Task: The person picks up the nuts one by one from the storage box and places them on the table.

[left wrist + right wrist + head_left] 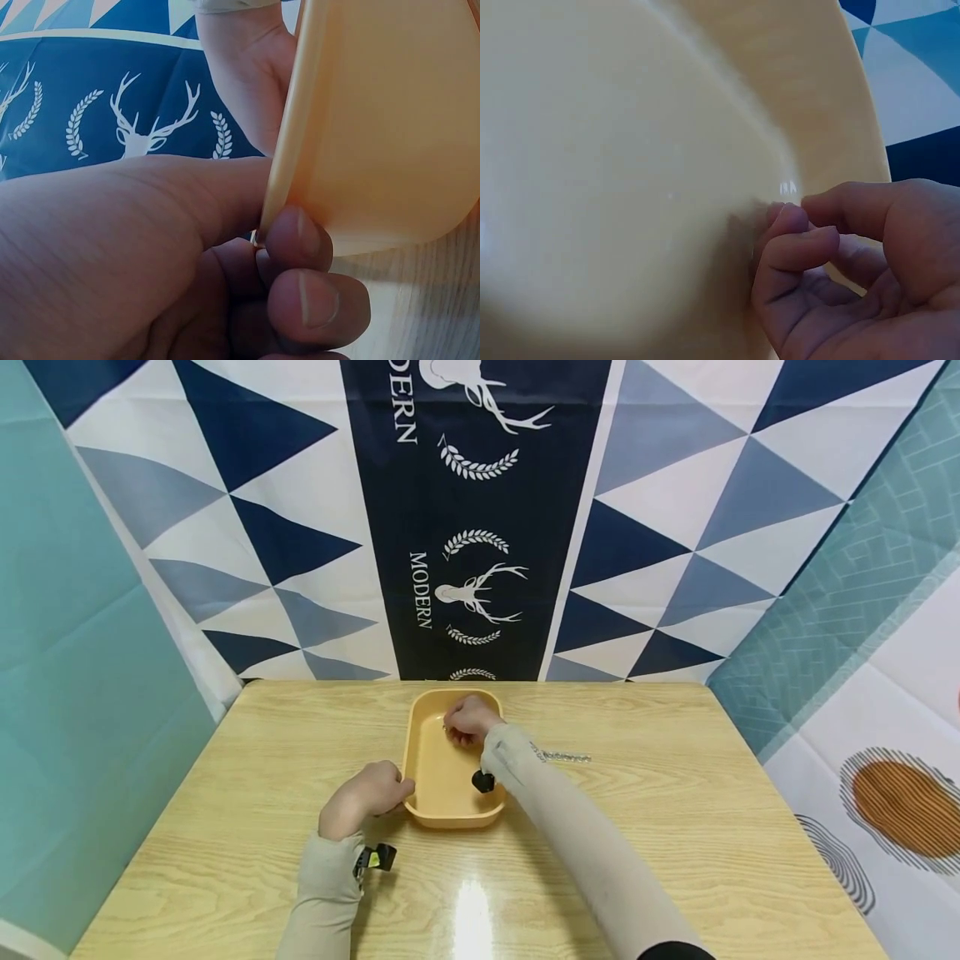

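Observation:
A yellow plastic basin, rectangular with rounded corners, sits on the wooden table. My left hand grips its near left rim, thumb and curled fingers on either side, as the left wrist view also shows. My right hand reaches into the far part of the basin, close to the wall. Thumb and forefinger pinch together there, with a tiny shiny piece at their tips; its kind is too small to tell. A thin row of small silvery pieces lies on the table to the right, partly behind my right sleeve.
The wooden table extends on both sides of the basin. A patterned cloth with triangles and deer heads hangs behind its far edge. Other hangings stand at the left and right. Each wrist bears a small black camera.

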`<act>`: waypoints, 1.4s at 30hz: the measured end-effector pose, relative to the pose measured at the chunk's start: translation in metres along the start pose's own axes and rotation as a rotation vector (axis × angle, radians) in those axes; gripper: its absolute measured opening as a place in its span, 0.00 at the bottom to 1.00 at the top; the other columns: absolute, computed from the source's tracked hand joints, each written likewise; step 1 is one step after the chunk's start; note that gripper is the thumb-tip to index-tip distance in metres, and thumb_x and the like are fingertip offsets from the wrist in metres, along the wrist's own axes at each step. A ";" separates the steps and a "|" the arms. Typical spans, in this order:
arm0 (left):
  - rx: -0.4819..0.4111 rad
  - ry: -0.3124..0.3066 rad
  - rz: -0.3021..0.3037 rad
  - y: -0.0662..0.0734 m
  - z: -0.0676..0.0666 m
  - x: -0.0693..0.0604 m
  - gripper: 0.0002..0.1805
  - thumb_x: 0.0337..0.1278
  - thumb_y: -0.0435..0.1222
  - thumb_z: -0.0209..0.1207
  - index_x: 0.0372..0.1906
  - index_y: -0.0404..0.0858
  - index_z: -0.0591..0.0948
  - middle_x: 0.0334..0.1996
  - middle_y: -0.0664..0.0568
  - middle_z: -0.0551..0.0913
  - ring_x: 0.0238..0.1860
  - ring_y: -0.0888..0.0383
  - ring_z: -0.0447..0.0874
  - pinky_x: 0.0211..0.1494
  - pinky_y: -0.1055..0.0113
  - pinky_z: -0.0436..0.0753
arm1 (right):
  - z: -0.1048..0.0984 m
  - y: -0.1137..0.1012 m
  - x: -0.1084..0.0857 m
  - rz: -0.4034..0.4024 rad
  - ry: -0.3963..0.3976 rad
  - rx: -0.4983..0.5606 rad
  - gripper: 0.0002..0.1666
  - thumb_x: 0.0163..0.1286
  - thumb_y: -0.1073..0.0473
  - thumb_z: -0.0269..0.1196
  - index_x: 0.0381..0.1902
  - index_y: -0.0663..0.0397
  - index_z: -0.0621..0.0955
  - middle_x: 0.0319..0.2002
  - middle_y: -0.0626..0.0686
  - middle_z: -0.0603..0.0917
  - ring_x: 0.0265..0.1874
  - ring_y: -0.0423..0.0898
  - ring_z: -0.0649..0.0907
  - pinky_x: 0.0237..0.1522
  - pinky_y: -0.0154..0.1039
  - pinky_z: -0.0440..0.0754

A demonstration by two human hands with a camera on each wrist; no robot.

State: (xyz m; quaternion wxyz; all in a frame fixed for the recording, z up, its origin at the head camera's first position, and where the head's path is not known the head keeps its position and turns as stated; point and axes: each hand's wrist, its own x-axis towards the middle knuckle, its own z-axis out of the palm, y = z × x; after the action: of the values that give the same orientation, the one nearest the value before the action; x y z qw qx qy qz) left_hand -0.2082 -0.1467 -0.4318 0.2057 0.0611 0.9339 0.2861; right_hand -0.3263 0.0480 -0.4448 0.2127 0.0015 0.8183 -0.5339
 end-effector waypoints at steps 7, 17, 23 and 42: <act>0.016 0.005 0.013 0.003 -0.002 0.000 0.22 0.66 0.40 0.50 0.13 0.43 0.74 0.09 0.56 0.69 0.13 0.60 0.61 0.20 0.69 0.61 | 0.006 -0.005 0.003 0.040 0.087 0.016 0.13 0.56 0.78 0.59 0.18 0.60 0.75 0.13 0.54 0.78 0.13 0.44 0.78 0.19 0.35 0.77; 0.013 0.009 0.040 0.005 -0.003 -0.003 0.23 0.67 0.39 0.49 0.12 0.44 0.72 0.08 0.57 0.67 0.12 0.61 0.61 0.20 0.69 0.62 | 0.014 -0.005 0.015 0.040 0.180 -0.285 0.21 0.47 0.78 0.67 0.08 0.54 0.73 0.08 0.52 0.74 0.07 0.44 0.73 0.12 0.36 0.69; 0.007 0.013 0.038 0.003 -0.001 -0.003 0.23 0.66 0.40 0.49 0.12 0.44 0.72 0.08 0.57 0.67 0.12 0.61 0.61 0.20 0.69 0.62 | 0.016 -0.009 0.016 -0.013 0.184 -0.572 0.14 0.50 0.71 0.68 0.16 0.53 0.75 0.17 0.51 0.75 0.14 0.43 0.72 0.14 0.33 0.69; 0.000 -0.010 -0.005 0.004 -0.003 -0.004 0.23 0.69 0.40 0.49 0.14 0.42 0.74 0.09 0.56 0.68 0.13 0.61 0.59 0.19 0.69 0.61 | 0.010 -0.032 -0.009 -0.090 0.026 -0.624 0.20 0.59 0.67 0.65 0.10 0.50 0.75 0.12 0.50 0.80 0.10 0.40 0.76 0.16 0.30 0.70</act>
State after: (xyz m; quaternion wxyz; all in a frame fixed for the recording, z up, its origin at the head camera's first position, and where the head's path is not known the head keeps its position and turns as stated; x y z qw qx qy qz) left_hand -0.2054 -0.1459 -0.4263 0.2110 0.0601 0.9330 0.2854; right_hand -0.3216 0.0272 -0.4173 0.1686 -0.0934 0.9445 -0.2659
